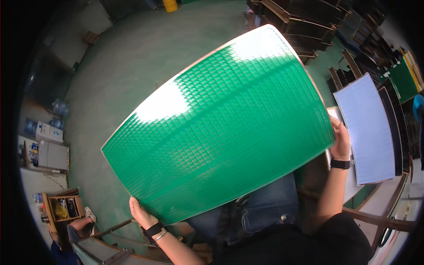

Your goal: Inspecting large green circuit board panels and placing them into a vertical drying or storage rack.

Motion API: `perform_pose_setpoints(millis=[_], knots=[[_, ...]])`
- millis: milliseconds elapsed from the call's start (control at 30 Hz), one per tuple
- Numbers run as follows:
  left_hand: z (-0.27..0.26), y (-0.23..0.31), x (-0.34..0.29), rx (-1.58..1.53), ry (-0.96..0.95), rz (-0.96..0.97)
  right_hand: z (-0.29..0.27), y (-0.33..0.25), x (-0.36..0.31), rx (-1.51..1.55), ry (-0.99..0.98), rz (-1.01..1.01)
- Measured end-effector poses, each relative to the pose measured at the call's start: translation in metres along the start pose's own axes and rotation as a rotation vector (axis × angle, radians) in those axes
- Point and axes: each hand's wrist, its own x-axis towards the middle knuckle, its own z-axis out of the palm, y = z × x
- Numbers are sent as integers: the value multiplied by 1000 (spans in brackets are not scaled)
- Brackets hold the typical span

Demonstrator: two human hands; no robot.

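Observation:
A large green panel with a thin pale border fills the middle of the view, held up tilted in front of my body. Its glossy face carries a fine repeating pattern, and bright glare whitens two patches near the far edge. My left hand grips the panel's near left edge, with the thumb on the rim. On the right edge my right hand is closed round the border, its fingers partly behind the panel. Both wrists wear dark bands.
Right of the panel stands a pale blue framed sheet, with dark frames behind it. Dark racks rise at the far right. A seated person's leg shows at the lower left, near a wooden cabinet. Green floor stretches beyond.

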Motion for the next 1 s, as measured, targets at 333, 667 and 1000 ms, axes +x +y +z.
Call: perform_pose_setpoints(millis=[333,667,1000], knots=[[-9,4,0,-52,-38,78,10,-18,16,-291,-80,94],[17,20,-4,-326,-303,269,-11,2,34,-103,152,-163],[62,37,-16,-332,-392,16,20,30,41,1089,-102,43]])
